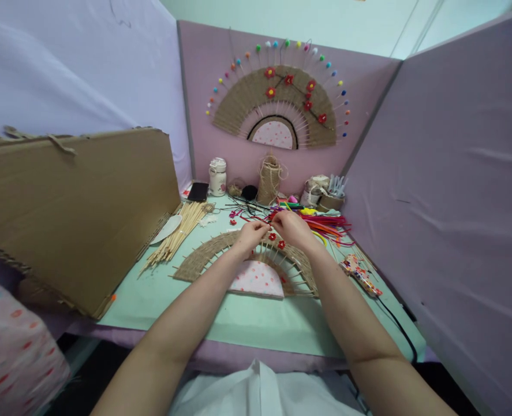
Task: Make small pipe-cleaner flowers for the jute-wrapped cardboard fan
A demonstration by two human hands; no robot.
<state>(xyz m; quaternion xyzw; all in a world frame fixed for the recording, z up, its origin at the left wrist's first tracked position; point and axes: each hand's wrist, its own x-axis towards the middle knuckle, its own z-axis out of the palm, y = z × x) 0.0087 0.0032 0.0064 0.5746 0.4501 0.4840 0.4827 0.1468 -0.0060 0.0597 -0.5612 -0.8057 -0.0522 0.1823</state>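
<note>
My left hand (254, 234) and my right hand (291, 226) meet above the upper edge of a half-round fan (208, 257) lying on the table. Both hands are closed in a pinch, fingertips almost touching. Whatever sits between them is too small to make out; a thin reddish strand shows close by. The fan is wound with brown twine over thin sticks and has a white, pink-dotted half-circle (258, 280) at its base. Small red flowers (281, 245) sit on the twine just below my right hand. My forearms cover parts of the fan.
Red pipe cleaners (327, 222) lie behind my right hand. A glue gun (359, 274) with a cord rests at right. Wooden sticks (182, 231) and a cardboard sheet (78, 202) are at left. A twine cone (269, 179) and jar (217, 177) stand behind; a finished fan (238, 107) hangs above.
</note>
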